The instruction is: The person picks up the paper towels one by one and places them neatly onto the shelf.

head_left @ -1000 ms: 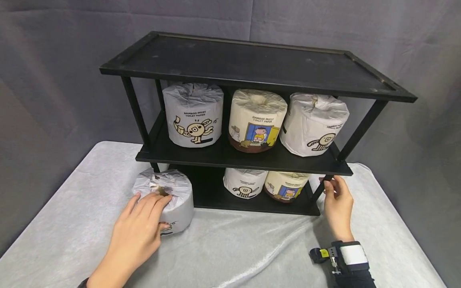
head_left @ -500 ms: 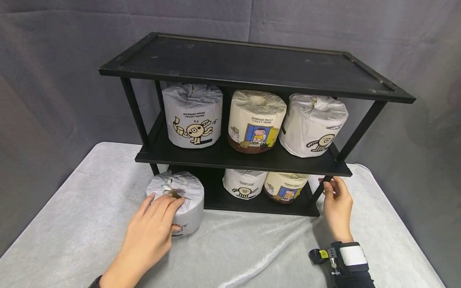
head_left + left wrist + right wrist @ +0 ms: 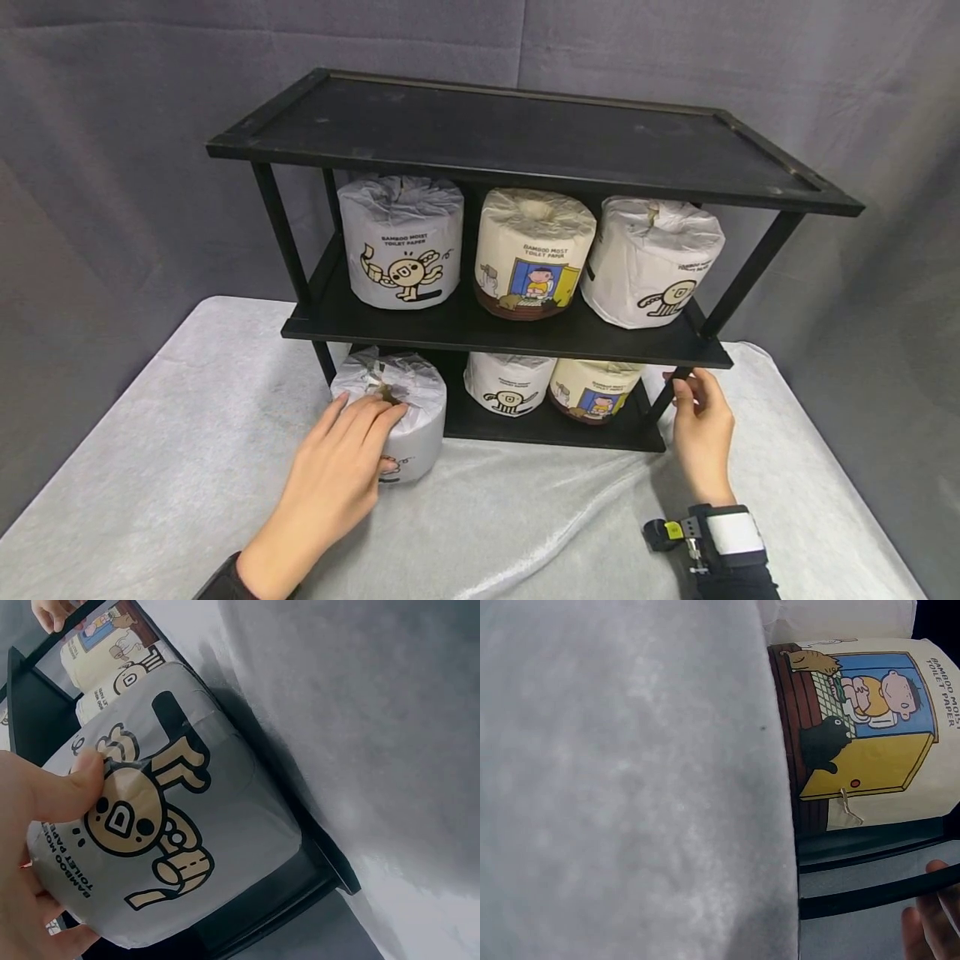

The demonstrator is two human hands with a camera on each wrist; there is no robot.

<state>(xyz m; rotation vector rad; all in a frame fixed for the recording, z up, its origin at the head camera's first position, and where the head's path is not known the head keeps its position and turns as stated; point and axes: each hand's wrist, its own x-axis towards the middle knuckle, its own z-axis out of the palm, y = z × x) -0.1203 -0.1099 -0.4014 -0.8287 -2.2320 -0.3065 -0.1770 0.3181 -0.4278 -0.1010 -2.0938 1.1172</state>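
Observation:
My left hand [image 3: 341, 471] grips a white-wrapped toilet paper roll [image 3: 422, 429] from above, fingers over its top and thumb on its side. The roll is upright at the lower left front of a black shelf rack [image 3: 517, 137]. Seen in the left wrist view, the thumb presses the printed cartoon on the roll [image 3: 232, 810]; part of the rack lies just below it. Over on the right, my right hand [image 3: 703, 437] holds the rack's lower right post [image 3: 663, 403] between thumb and fingers. In the right wrist view its fingers [image 3: 934, 919] are partly hidden behind the post.
On the middle shelf stand a white roll [image 3: 405, 242], a cream roll [image 3: 536, 254] and another white roll [image 3: 652, 262]. The bottom shelf bears a white roll [image 3: 510, 383] and a cream roll [image 3: 596, 390]. A pale cloth [image 3: 525, 525] covers the table; a grey curtain [image 3: 120, 150] hangs behind.
My left hand has moved the toilet paper roll to the right and slightly back, toward the rack's bottom shelf. The right hand stays at the post.

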